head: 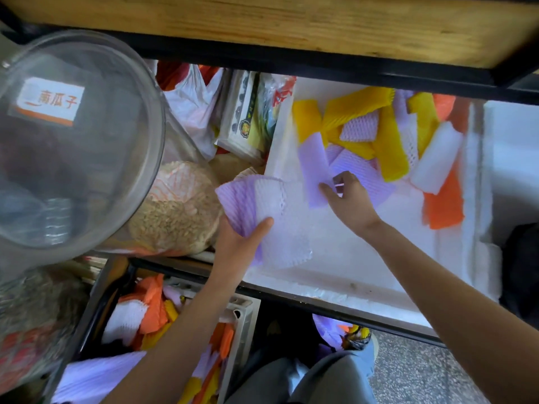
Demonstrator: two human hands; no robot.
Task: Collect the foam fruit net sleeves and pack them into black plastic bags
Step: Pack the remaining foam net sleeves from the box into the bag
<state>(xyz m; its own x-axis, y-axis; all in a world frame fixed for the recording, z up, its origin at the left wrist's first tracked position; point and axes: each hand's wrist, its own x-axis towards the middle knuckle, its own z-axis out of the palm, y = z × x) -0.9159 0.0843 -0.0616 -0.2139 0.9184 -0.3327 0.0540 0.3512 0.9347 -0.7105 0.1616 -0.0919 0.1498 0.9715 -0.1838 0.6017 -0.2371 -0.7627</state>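
Nearest, a plastic crate (243,312) on the lower level holds mixed orange, white, yellow and purple foam net sleeves (145,313). Right of it, low down, a black plastic bag (354,343) shows purple and yellow sleeves at its mouth. Left hand (239,243): grip closed round a fanned stack of purple and white sleeves (256,205), held over the near-left corner of a white polystyrene box (364,258). Right hand (348,199): grip pinching one purple sleeve (315,167) lying inside the box. Farther in, loose yellow sleeves (388,150), white ones and orange sleeves (443,199) lie overlapping. Wooden shelf (262,21) overhangs the far side
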